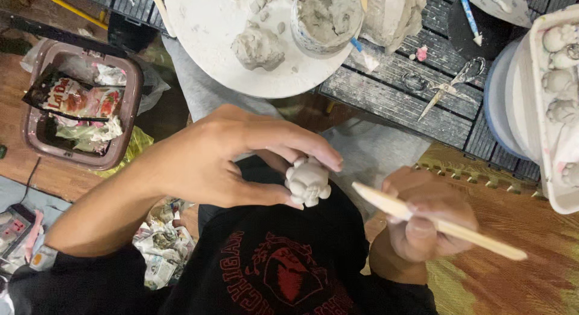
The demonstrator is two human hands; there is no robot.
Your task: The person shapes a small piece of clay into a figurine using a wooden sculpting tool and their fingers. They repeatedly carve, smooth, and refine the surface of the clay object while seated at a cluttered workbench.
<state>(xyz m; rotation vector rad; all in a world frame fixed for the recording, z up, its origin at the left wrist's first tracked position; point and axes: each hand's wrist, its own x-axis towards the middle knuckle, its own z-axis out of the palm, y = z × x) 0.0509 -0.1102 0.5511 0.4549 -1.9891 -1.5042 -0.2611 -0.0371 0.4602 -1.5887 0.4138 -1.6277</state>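
- The left hand (223,161) pinches a small, lumpy, pale grey clay figure (307,181) between thumb below and fingers curled over its top, holding it in the air above the person's lap, not on any surface.
- The right hand (425,221) is closed around a slim, light wooden modelling stick (434,221). The stick's long axis runs from upper left to lower right, and its flat tip points at the figure, just beside it but apart.
- The figure lies to the left of the right hand, so the left hand is nearer.
- Near the top edge, a round white board (205,31) carries a rough, matte lump of grey clay (258,48) and a clay-filled cup (325,19).
- Metal scissors (449,86) lie on a dark grid mat (386,92).
- A brown plastic bin (129,104) stands on the floor at the left.
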